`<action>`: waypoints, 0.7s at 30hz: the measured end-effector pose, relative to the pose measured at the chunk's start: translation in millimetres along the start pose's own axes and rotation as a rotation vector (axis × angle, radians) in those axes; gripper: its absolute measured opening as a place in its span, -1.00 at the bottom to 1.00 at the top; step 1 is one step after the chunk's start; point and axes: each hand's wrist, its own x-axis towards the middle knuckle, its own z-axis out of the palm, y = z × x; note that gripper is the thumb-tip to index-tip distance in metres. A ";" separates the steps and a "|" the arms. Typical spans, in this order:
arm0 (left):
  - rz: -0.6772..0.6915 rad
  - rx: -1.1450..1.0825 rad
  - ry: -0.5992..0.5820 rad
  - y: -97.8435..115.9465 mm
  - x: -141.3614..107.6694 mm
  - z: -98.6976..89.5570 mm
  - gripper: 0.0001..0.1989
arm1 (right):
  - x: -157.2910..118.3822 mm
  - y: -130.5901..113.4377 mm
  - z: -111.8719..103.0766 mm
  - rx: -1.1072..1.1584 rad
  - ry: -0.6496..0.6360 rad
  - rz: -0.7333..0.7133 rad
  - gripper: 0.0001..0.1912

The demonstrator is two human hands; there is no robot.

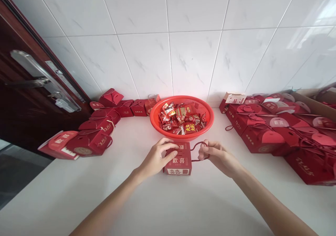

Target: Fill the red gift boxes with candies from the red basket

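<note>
Red card at lower centre of the frame: gripping a small printed box (181, 162) at its left side with the left hand (157, 156), laying thumb and forefinger across the panel, apparently bracing it against sliding on the white table (65, 194). Pinching a dark red cord (195, 160) between the thumb and fingertips of the right hand (221, 157), just off the box's right side, seemingly holding the loop open and clear of the printed face. Working directly in front of a red basin (182, 136) of wrapped sweets (181, 118), probably centred there for reach from either side, and between a row of cord-handled boxes (90, 140) at left of the frame and a denser cluster of boxes (265, 138) at right, likely set aside to leave working room. Reaching in from the lower corners on bare, inward-slanting forearms (258, 194), curling the right fingers around the cord, arching the left hand low over the box, and holding both hands apart from each other.
</note>
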 end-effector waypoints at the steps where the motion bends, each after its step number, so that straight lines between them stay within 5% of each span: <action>1: 0.011 0.005 0.009 -0.5 -0.2 3.3 -0.73 | 0.2 -3.8 3.1 -0.002 -0.013 -0.026 -0.68; 9: -0.122 0.000 0.056 -2.7 -2.8 2.3 -0.53 | 13.4 9.6 33.5 -0.460 -0.037 -0.102 -0.90; 14: -0.281 -0.046 -0.080 -4.0 -2.4 -15.7 -0.50 | 14.9 13.9 36.2 -0.584 -0.019 -0.109 -0.98; 21: -0.299 -0.290 -0.284 -4.9 5.0 -25.7 -0.57 | 13.7 14.5 34.6 -0.685 -0.015 -0.097 -0.92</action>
